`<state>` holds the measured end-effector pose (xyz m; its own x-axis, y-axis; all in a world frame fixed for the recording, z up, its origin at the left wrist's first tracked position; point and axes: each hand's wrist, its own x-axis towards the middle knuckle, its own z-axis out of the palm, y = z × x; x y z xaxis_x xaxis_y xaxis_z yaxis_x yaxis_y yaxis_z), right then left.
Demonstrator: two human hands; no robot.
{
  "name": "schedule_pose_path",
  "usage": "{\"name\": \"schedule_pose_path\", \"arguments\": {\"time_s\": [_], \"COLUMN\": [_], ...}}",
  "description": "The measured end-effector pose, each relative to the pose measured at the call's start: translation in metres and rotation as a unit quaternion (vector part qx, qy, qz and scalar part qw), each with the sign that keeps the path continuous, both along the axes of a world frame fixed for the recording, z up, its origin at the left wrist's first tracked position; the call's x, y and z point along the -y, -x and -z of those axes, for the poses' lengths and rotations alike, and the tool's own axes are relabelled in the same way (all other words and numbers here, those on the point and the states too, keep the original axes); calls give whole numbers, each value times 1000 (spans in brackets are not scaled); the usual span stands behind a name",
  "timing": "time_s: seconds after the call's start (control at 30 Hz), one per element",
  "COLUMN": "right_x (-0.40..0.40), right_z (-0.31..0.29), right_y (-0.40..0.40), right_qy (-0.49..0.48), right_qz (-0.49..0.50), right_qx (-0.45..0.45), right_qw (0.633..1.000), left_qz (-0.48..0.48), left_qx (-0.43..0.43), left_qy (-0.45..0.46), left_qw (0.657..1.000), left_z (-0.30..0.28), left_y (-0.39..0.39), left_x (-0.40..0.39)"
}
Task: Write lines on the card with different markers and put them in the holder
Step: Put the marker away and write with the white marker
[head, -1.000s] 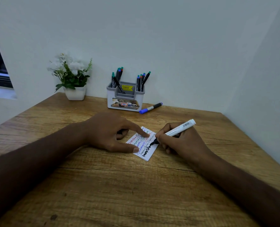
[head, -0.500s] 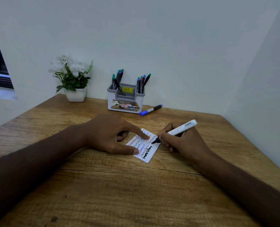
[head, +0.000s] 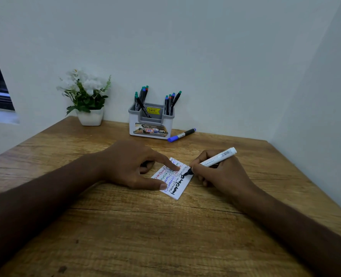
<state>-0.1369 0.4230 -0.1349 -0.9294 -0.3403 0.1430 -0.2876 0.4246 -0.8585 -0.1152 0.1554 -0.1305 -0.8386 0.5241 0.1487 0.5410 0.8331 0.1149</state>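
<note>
On the brown wooden table [head: 165, 226] our small white card [head: 177, 188] is nearly full of colored lines. Our left hand [head: 133, 164] presses it flat, finger and thumb spread. Our right hand [head: 217, 172] pinches the white black-tipped marker [head: 213, 161], which must go into the gray-and-white plastic holder [head: 151, 124], tagged "49.00".

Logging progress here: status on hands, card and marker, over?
Left hand pins card flat. Right hand grips white marker, tip on card. Blue-capped marker lies beside holder. Nothing in the way.
</note>
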Motion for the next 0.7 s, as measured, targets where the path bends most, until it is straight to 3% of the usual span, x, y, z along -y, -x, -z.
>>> {"name": "schedule_pose_path", "arguments": {"time_s": [0.7], "right_x": [-2], "right_z": [3], "right_y": [5], "right_qy": [28], "right_qz": [26], "right_qx": [27], "right_qw": [999], "left_qz": [4], "left_qx": [-3], "left_qy": [-2], "left_qw": [1000], "left_z": [0], "left_y": [-1], "left_x": [0]}}
